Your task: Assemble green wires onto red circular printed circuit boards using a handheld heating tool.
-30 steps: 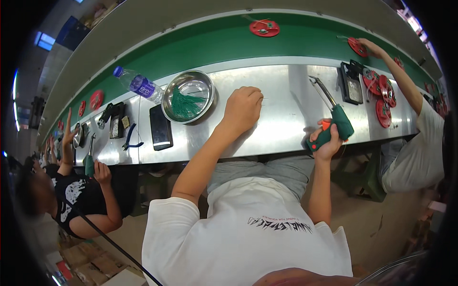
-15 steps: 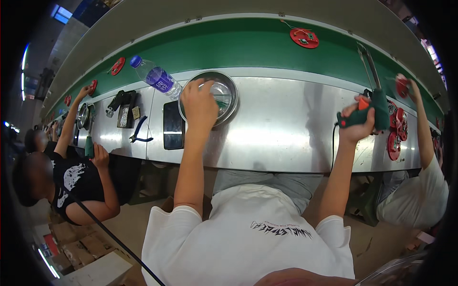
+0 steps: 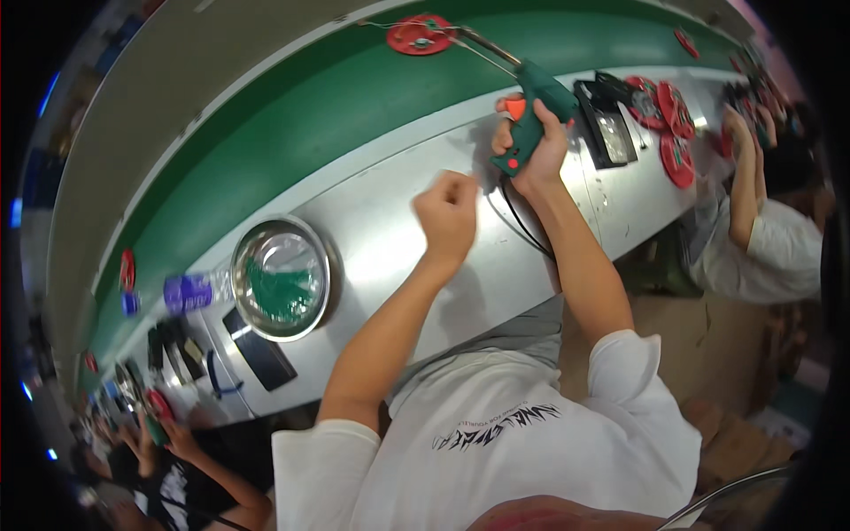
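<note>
My right hand (image 3: pixel 542 155) grips a green soldering gun (image 3: pixel 551 93) with an orange trigger. Its metal tip and thin feed tube point up and left, toward a red round part (image 3: pixel 420 37) with a small circuit board and wires against the green backboard. Below and left of the gun, my left hand (image 3: pixel 445 212) is raised over the metal bench with its fingers closed in a pinch; blur hides whatever is between them. To its left stands a round steel bowl (image 3: pixel 324 279) holding many small green pieces (image 3: pixel 283 294).
Left of the bowl lie a bottle with a purple label (image 3: pixel 189 292), a black phone (image 3: pixel 261 354) and blue-handled pliers (image 3: pixel 220 376). Right of the gun are a black box (image 3: pixel 609 128) and several red round parts (image 3: pixel 677 159). A black cord (image 3: pixel 522 226) hangs by my right wrist. Co-workers sit on both sides.
My left hand has come out of the bowl and moved right, fingers pinched. The soldering gun's tip now lies close to the red part on the backboard. The whole view has turned and shifted right.
</note>
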{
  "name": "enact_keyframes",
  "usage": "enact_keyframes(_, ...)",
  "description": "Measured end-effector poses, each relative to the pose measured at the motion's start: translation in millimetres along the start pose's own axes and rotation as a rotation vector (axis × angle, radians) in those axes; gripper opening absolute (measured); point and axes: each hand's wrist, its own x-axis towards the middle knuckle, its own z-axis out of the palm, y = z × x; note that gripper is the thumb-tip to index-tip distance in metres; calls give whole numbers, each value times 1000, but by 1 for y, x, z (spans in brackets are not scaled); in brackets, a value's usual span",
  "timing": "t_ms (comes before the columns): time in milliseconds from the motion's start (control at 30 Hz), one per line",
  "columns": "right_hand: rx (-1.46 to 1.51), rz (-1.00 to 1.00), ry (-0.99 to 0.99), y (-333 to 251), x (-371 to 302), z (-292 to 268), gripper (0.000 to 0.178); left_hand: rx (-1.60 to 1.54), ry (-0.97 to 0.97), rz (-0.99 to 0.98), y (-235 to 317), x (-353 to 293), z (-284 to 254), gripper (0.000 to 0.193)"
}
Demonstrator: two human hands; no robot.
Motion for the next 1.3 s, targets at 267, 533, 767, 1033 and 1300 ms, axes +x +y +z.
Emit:
enact_keyframes(267, -190, -123, -91, -6, 12, -6, 41, 159, -199, 153, 2, 11, 33, 28)
enact_keyframes(533, 163, 201, -205, 27, 1, -13, 28, 85, -113, -85, -28, -10, 17, 37)
enact_keyframes(767, -133, 4, -296, 19, -14, -39, 44, 11, -17, 150, 5, -14, 19, 32)
enact_keyframes(1033, -129, -32, -21, 19, 14, -64, 44, -68, -76, 219, -6, 2, 22, 22)
enact_keyframes(1300, 172, -132, -609, 40, 34, -43, 34, -23, 25, 346, -19, 0, 31, 17)
